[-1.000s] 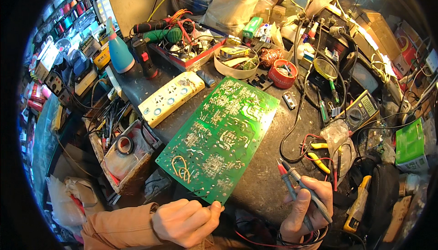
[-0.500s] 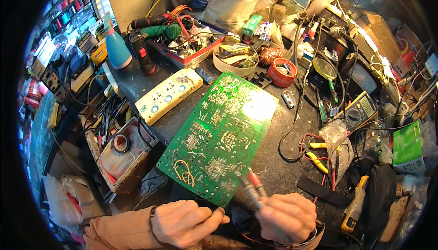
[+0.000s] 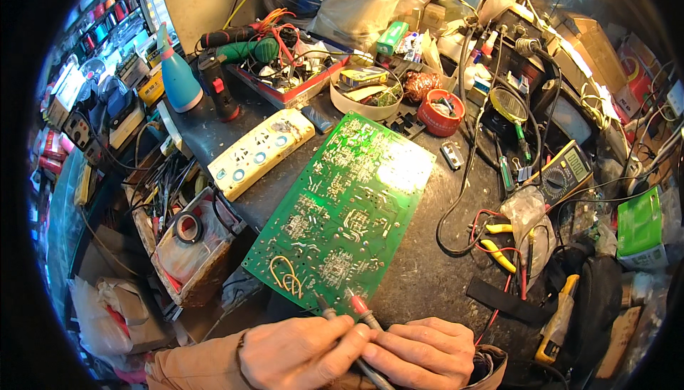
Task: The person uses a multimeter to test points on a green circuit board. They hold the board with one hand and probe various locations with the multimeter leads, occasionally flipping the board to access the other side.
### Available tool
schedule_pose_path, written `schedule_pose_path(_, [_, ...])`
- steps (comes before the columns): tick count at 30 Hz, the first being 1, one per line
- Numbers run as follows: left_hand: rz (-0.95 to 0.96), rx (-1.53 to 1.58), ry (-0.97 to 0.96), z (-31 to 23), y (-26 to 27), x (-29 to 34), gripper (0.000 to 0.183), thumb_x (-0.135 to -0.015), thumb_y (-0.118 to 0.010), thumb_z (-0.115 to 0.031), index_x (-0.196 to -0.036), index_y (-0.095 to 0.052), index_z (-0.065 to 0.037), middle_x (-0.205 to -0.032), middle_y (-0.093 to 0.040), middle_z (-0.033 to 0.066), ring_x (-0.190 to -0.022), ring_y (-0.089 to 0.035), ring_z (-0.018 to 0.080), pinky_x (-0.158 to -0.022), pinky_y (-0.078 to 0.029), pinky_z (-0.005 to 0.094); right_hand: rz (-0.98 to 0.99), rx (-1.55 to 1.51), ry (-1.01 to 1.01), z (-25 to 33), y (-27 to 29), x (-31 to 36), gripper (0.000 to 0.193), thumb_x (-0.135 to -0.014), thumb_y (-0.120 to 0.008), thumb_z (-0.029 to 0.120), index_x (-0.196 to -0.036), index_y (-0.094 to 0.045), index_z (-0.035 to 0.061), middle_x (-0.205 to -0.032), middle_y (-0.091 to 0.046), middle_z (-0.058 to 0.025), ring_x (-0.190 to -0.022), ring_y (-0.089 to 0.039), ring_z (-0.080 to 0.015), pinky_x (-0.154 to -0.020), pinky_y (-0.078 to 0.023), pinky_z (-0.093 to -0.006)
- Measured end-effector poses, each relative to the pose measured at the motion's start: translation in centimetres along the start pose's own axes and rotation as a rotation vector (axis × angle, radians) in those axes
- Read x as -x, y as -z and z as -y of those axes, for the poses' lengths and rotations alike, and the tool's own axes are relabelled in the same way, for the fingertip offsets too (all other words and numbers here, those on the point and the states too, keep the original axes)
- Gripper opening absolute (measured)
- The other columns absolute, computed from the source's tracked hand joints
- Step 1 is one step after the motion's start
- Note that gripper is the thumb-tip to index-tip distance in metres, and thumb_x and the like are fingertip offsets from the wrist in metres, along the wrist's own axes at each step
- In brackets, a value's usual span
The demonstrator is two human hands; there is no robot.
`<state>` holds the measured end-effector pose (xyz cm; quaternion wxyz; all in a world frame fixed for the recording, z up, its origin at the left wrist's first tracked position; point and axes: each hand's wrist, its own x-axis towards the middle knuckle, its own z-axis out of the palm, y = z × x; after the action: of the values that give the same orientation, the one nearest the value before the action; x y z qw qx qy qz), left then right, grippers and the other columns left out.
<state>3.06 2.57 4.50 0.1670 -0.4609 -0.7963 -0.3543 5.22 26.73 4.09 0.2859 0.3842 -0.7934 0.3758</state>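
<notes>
A green circuit board [image 3: 331,237] lies tilted on the dark bench, its solder joints facing up, with a loop of beige wire [image 3: 286,276] near its lower left. My left hand [image 3: 303,351] pinches a dark grey test probe [image 3: 325,309], whose tip points at the board's near edge. My right hand [image 3: 422,351] closes on a red test probe [image 3: 358,304], its tip over the lower part of the board. Both hands meet just in front of the board. Whether either tip touches solder is too small to tell.
Left of the board sits a cream power strip [image 3: 261,153]. A multimeter [image 3: 563,173], yellow-handled pliers [image 3: 499,255] and a yellow cutter knife [image 3: 557,319] lie to the right. Behind are a red round tub [image 3: 440,113] and a white round dish [image 3: 367,108] of parts.
Both probes were in my right hand; now my left hand has hold of the dark one. My right hand has moved left to meet my left hand, bringing the red probe over the board.
</notes>
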Motion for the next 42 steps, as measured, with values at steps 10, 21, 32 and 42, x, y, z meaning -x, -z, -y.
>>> schedule_pose_path(10, [-0.508,0.178,0.391,1.5,0.0,3.7,0.033,-0.111,-0.063,-0.028,-0.114,-0.066,0.005,-0.108,-0.068,0.0218,-0.086,-0.078,0.0262,-0.067,-0.067,0.0306,-0.422,0.067,-0.634,0.1,-1.1,2.2,0.031,-0.081,-0.082,-0.009,-0.109,-0.072,-0.0021,-0.121,-0.068,-0.0209,-0.086,-0.073,-0.0206,-0.081,-0.061,-0.0322])
schedule_pose_path(21, [-0.747,0.413,0.537,3.3,-1.5,5.1,0.035,-0.108,-0.069,-0.028,-0.112,-0.062,0.006,-0.106,-0.063,0.0214,-0.075,-0.074,0.0217,-0.064,-0.065,0.0273,-0.42,0.169,-0.543,-0.2,-2.5,1.4,0.033,-0.108,-0.07,0.029,-0.111,-0.065,-0.0041,-0.093,-0.066,-0.0156,-0.076,-0.069,-0.0199,-0.065,-0.057,-0.0298])
schedule_pose_path(32, [-0.746,0.422,0.545,3.9,-2.0,4.9,0.035,-0.106,-0.072,-0.028,-0.109,-0.064,0.006,-0.106,-0.065,0.0215,-0.074,-0.072,0.0199,-0.064,-0.064,0.027,-0.408,0.059,-0.417,-0.7,-2.5,0.8,0.018,-0.109,-0.06,0.006,-0.113,-0.066,-0.0103,-0.083,-0.066,-0.0137,-0.054,-0.051,-0.0121,-0.05,-0.041,-0.0274])
schedule_pose_path(42, [-0.748,0.459,0.535,4.5,-1.4,5.1,0.032,-0.107,-0.07,-0.024,-0.113,-0.063,0.006,-0.108,-0.067,0.0239,-0.076,-0.072,0.0206,-0.068,-0.064,0.0288,-0.378,0.098,-0.46,-0.3,-2.3,0.6,0.019,-0.11,-0.059,0.006,-0.114,-0.067,-0.0099,-0.081,-0.065,-0.0113,-0.056,-0.047,-0.0122,-0.054,-0.04,-0.0292])
